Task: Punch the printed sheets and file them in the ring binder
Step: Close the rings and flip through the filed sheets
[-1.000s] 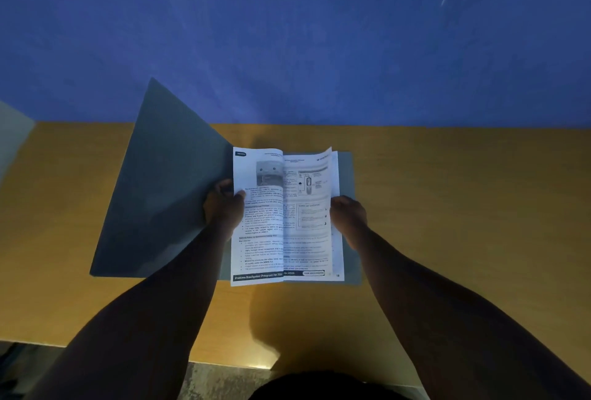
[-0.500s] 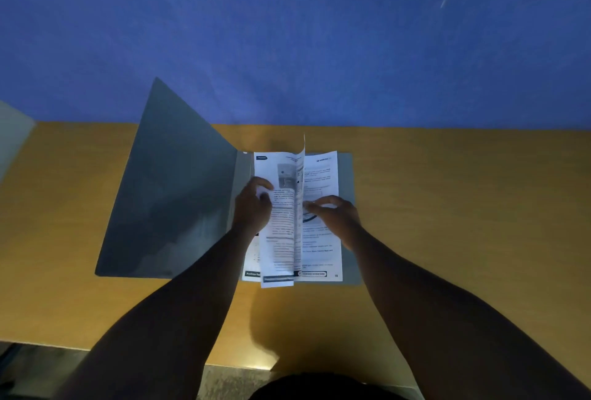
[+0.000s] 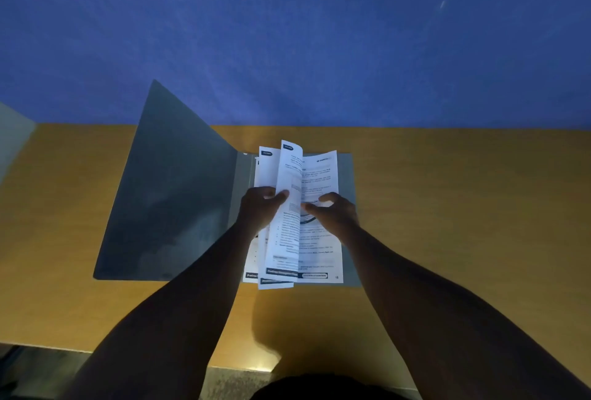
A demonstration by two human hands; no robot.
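Head view: dim light, wooden table point(image 3: 463, 207) under a blue wall point(image 3: 319, 31), and we're mid-filing.
Far left: a pale grey panel point(image 3: 12, 134) just pokes into frame; can't tell what it is.
Binder cover: the ring binder point(image 3: 172, 201) lies open, its grey front cover propped up at a slant on the left, back cover flat on the table beneath the paper. Rings themselves are hidden.
Left hand: the left hand point(image 3: 259, 211) has fingers curled around the turned pages, thumb pressing on the leaf that stands up in the middle.
Sheets: the printed sheets point(image 3: 319, 239) sit on the binder's right half, some fanned up and bowing near the spine, the rest flat, bottom edges a little uneven.
Right hand: the right hand point(image 3: 332, 211) sits on the flat right page, fingers bent, fingertip and thumb apparently nipping the paper near the standing leaf.
Handling: light, floppy, easy to crease or tear at the punched edge, I'd say. Best held by the free outer edges, with the stack supported close to the spine.
Risk: loose leaves could slip out of line.
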